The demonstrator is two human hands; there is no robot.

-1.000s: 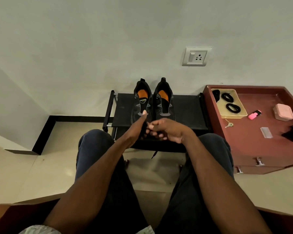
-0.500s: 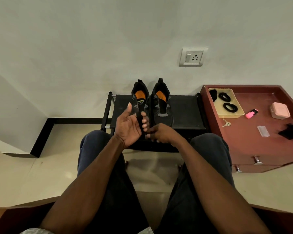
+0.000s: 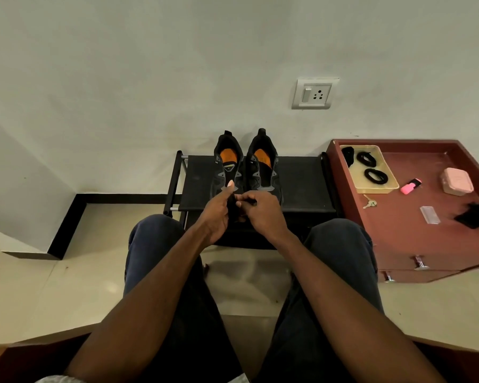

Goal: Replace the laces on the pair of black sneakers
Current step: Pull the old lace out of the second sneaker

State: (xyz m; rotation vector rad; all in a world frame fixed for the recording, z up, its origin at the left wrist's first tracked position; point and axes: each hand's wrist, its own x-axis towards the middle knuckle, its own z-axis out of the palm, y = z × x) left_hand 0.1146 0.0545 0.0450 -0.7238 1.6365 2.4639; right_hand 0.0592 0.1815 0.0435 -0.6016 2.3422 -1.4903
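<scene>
Two black sneakers with orange insoles stand side by side on a low black rack (image 3: 302, 183), the left sneaker (image 3: 227, 167) and the right sneaker (image 3: 263, 164), toes toward me. In front of them my left hand (image 3: 217, 214) holds a bundle of black lace (image 3: 233, 207), thumb raised. Beside it my right hand (image 3: 263, 214) pinches the lace's free end near the tip. Two coiled black laces (image 3: 375, 175) lie in a beige tray (image 3: 385, 187) on the red cabinet.
A red cabinet (image 3: 415, 239) stands to the right with a pink highlighter (image 3: 411, 186), a pink box (image 3: 456, 181), keys (image 3: 369, 202), a clear packet (image 3: 429, 214) and a black item (image 3: 476, 215) at its right edge. A wall socket (image 3: 314, 93) is above. My knees flank the rack.
My left hand, open with its palm up half a second ago, has closed round the lace bundle. My right hand has come up to it and taken the lace end.
</scene>
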